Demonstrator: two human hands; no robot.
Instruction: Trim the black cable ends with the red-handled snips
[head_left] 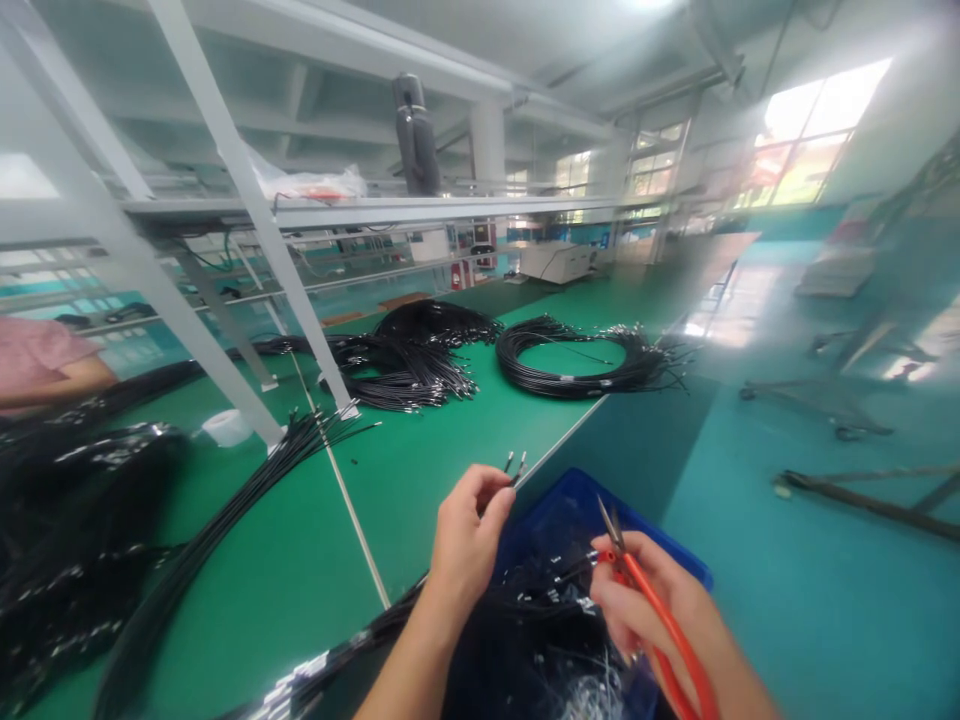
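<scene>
My left hand [466, 540] is closed in a pinch on the ends of thin black cables [514, 465], their metal tips sticking up past my fingertips. My right hand [646, 600] is wrapped round orange-handled snips [660, 620], the blades pointing up and left toward the left hand. Both hands hover over a blue bin [577, 500] full of black cables with metal ends, at the near edge of the green workbench [420, 470].
Coiled black cable bundles [592, 360] and loose heaps [405, 370] lie farther back on the bench. More cable piles [82, 530] fill the left side. White frame posts [255, 220] rise from the bench. Another person's pink sleeve [37, 355] shows far left. Teal floor lies to the right.
</scene>
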